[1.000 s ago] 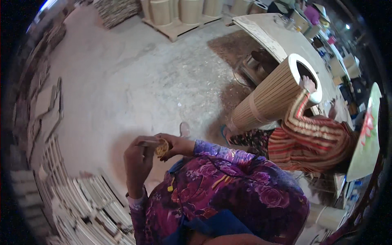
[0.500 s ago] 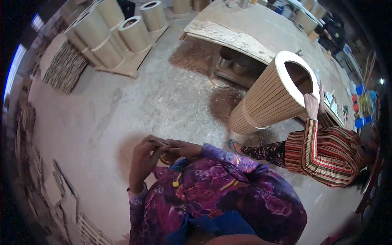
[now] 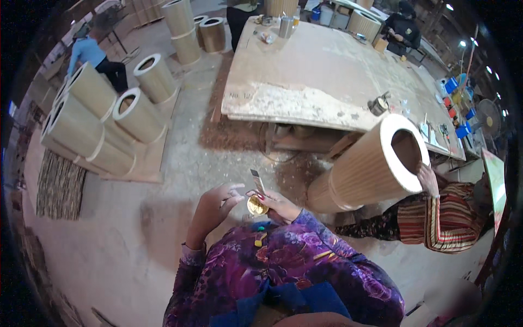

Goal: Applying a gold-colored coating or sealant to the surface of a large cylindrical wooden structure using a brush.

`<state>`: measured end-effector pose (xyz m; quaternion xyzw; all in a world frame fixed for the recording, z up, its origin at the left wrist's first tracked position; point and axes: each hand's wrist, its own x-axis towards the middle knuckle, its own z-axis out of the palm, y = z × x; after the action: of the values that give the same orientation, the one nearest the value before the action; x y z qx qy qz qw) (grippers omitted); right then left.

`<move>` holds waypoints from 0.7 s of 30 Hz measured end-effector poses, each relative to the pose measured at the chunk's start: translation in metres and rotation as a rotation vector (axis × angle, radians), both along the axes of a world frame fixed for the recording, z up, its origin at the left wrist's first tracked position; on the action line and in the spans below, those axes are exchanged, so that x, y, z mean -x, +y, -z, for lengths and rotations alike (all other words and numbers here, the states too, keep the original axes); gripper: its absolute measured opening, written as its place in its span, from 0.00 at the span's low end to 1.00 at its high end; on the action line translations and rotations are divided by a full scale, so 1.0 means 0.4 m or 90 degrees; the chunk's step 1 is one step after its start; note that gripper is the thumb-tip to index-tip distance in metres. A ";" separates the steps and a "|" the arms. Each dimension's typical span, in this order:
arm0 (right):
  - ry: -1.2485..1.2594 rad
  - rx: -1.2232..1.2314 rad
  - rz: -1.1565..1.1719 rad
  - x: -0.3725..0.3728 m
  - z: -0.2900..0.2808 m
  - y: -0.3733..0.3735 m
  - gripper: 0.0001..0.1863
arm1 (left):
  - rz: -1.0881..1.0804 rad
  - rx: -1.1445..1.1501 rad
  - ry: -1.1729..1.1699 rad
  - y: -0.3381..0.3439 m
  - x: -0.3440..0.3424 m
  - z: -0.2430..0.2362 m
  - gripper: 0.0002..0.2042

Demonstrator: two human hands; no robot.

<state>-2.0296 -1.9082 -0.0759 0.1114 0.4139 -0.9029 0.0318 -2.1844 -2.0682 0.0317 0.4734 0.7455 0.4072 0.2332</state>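
In front of my body, my right hand is closed around a small round cup with yellowish stuff inside. A thin flat scraper with a dark tip sticks up from the same hand. My left hand is just left of the cup, its fingers apart and nothing in them. To the right leans a tall, slatted wooden cylinder with a pale ring-shaped rim. A co-worker in a striped top has a hand on that rim, apart from my own hands.
A large dusty worktable stands ahead, with a metal tool near its front edge and a metal cup farther back. Several pale cylinders stand on boards at left, beside stacked slats. Another person in blue is behind them.
My hands have moved apart, bringing the cup and scraper into sight in my right hand. The view has shifted, showing more of the table and the people behind.
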 end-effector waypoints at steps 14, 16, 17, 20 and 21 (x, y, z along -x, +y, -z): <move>-0.005 0.043 0.082 0.721 0.057 0.236 0.21 | 0.039 0.133 0.021 0.186 0.707 0.047 0.12; 0.025 0.070 0.060 0.851 0.053 0.278 0.21 | 0.008 0.110 -0.013 0.196 0.801 0.038 0.11; 0.013 0.055 0.070 0.906 0.025 0.299 0.22 | -0.001 0.115 -0.012 0.201 0.855 0.025 0.11; 0.109 -0.059 0.098 1.110 0.006 0.357 0.25 | 0.008 0.133 -0.004 0.243 1.019 0.005 0.12; 0.099 -0.106 0.079 1.166 -0.006 0.377 0.25 | -0.018 0.136 -0.025 0.243 1.076 0.014 0.12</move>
<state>-2.4960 -1.7575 -0.0735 0.0683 0.4808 -0.8717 -0.0658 -2.6147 -1.9710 0.0260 0.4273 0.7863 0.3381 0.2912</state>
